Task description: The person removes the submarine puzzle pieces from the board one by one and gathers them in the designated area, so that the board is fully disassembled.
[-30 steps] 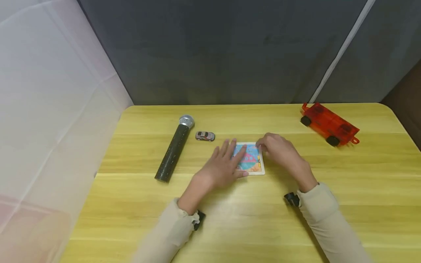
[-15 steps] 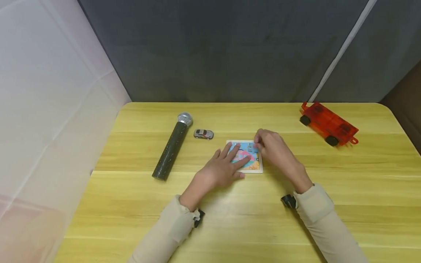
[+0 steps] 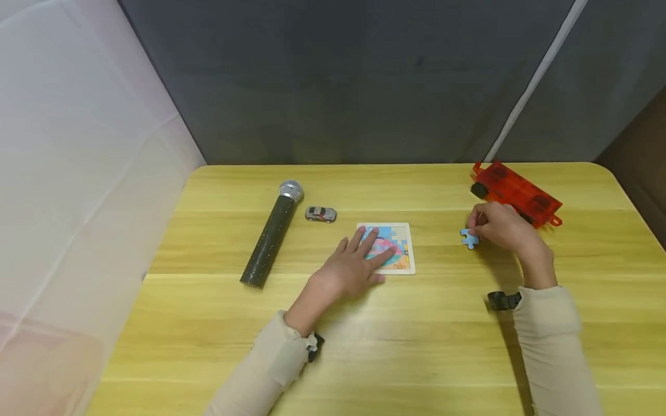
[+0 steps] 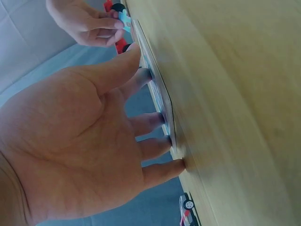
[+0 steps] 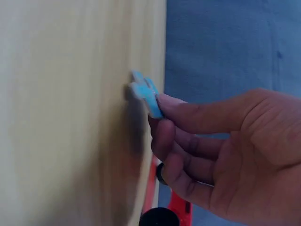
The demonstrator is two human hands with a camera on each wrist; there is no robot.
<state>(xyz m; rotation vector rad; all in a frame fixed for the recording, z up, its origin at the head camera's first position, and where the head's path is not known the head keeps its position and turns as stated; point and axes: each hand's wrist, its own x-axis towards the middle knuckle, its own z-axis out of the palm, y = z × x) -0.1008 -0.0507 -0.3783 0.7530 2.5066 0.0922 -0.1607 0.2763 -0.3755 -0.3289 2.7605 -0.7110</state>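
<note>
A small jigsaw puzzle [image 3: 410,249] with a pale frame and a colourful picture lies flat on the table; a bare tan patch shows at its upper right. My left hand [image 3: 350,267] rests on its left part with fingers spread and straight, hiding some of the picture. To the right of the frame, my right hand [image 3: 506,230] pinches a light blue puzzle piece [image 3: 469,238] between thumb and fingertips. In the right wrist view the puzzle piece [image 5: 146,96] appears close to the table, its lower edge blurred; whether it touches I cannot tell.
A red toy trailer [image 3: 520,190] with black wheels stands just behind my right hand. Left of the puzzle lie a small silver toy car [image 3: 320,214] and a dark microphone [image 3: 270,240]. A grey partition [image 3: 333,81] rises behind the table [image 3: 395,346].
My right hand has lifted a blue piece out of the puzzle's upper right corner and carried it right, near the red trailer. The left hand has stayed on the puzzle.
</note>
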